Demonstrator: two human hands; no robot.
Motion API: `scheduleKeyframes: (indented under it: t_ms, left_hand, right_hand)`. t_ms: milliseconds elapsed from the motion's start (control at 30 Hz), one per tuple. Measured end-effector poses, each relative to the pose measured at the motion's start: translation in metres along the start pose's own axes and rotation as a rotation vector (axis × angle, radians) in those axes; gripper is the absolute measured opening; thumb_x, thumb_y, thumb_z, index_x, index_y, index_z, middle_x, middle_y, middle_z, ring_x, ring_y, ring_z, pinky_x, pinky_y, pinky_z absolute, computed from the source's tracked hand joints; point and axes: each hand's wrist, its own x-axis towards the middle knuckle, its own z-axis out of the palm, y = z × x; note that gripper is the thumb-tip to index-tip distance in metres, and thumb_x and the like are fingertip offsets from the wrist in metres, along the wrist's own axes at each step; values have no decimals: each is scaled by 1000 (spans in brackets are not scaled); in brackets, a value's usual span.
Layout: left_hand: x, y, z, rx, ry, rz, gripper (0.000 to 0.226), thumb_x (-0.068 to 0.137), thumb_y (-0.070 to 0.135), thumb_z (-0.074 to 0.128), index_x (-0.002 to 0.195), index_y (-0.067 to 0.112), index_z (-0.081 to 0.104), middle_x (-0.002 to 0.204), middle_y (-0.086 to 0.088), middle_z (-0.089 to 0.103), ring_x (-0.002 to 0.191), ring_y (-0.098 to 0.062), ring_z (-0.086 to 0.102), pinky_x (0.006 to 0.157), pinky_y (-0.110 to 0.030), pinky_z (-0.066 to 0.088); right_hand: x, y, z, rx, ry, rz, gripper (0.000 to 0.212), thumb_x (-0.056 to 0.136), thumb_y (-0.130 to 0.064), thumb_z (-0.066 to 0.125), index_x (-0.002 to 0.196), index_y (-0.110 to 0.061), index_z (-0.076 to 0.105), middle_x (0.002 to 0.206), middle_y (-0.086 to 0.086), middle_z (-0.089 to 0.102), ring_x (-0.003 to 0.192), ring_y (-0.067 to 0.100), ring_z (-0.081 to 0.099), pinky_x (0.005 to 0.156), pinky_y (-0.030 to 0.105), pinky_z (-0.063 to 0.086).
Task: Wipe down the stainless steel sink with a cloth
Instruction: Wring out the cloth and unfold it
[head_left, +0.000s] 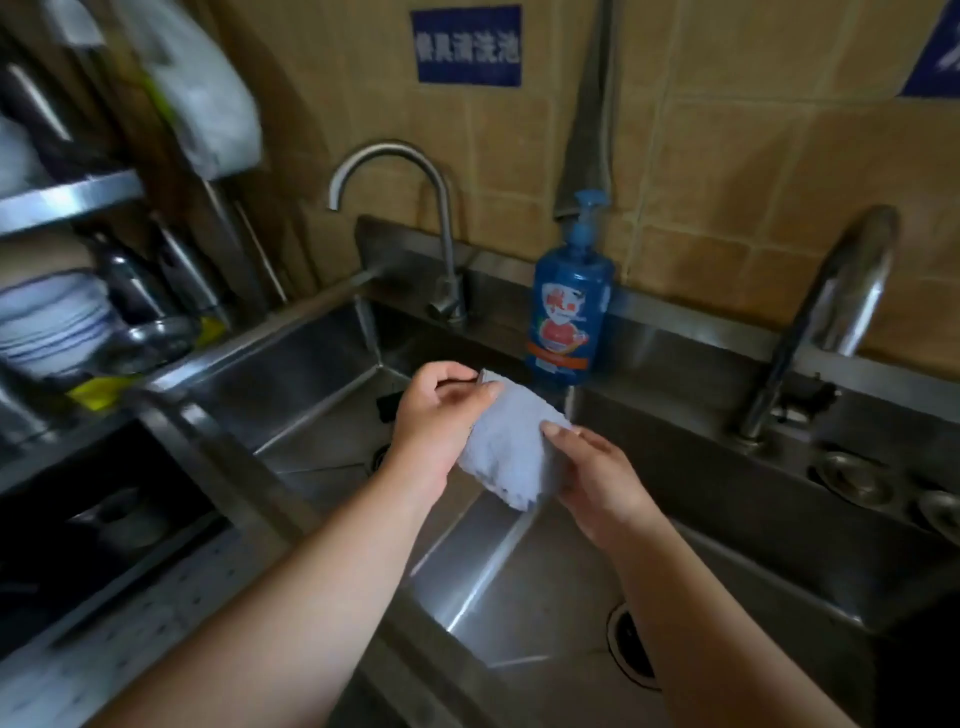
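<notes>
Left hand (434, 415) and right hand (597, 478) grip cloth (511, 452) (above sink (311, 364))

soap bottle (566, 306) stands on the sink (519, 571) ledge between two faucets (410, 218).

Left hand (434, 415) and right hand (597, 475) raised, fingers pinching.

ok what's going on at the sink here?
A person holds a pale blue cloth in both hands above the stainless steel sink. The left hand grips its upper end, the right hand its lower side, as if folding or wringing it. The cloth is not touching the steel, so no wiping is under way. A blue soap bottle stands on the ledge behind, between two faucets.
</notes>
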Motion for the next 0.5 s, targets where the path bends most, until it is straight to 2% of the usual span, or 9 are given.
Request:
scheduleKeyframes:
  t_ms: [100, 167, 233, 333, 433, 500]
  left_hand:
    - [5, 5, -60, 166, 107, 156, 23, 78, 19, 69, 77, 30, 49, 81, 13, 62, 76, 1, 59, 55, -12, 48]
    - [10, 7, -107, 246, 198, 237, 26, 78, 20, 69, 74, 31, 46, 79, 15, 60, 76, 1, 58, 61, -12, 46]
    - [14, 9, -158, 302, 289, 291, 28, 77, 20, 69, 72, 32, 44, 76, 15, 59, 74, 4, 57, 61, -5, 41]
    - [21, 15, -238, 356, 397, 325, 29, 77, 21, 70, 70, 33, 44, 73, 16, 58, 74, 6, 55, 60, 0, 37]
    - [30, 24, -314, 387, 462, 329, 28, 77, 23, 70, 71, 31, 44, 77, 15, 58, 80, 2, 57, 68, -8, 42]
    - [36, 28, -357, 341, 470, 286, 26, 76, 23, 70, 74, 29, 45, 83, 11, 60, 85, -9, 60, 77, -31, 52]
  right_hand:
    - [12, 10, 66, -120, -3, -90, 9, 87, -30, 62, 94, -27, 59, 105, -2, 61, 100, 18, 60, 89, 39, 50]
    - [20, 20, 116, -220, -16, -189, 6, 90, -33, 57, 95, -30, 56, 101, -10, 59, 94, 9, 58, 82, 32, 52]
    - [26, 33, 170, -316, -44, -281, 4, 91, -33, 56, 89, -32, 52, 94, -19, 56, 87, 2, 56, 77, 23, 49]
    - [35, 55, 251, -446, -98, -343, 11, 90, -34, 56, 82, -35, 48, 88, -23, 53, 82, -2, 53, 81, 26, 48]
    - [46, 72, 327, -518, -167, -377, 11, 90, -32, 57, 82, -31, 49, 89, -11, 58, 86, 6, 57, 84, 33, 51]
    - [54, 82, 371, -520, -188, -405, 12, 90, -28, 57, 81, -28, 50, 86, -8, 60, 85, 11, 59, 82, 34, 51]
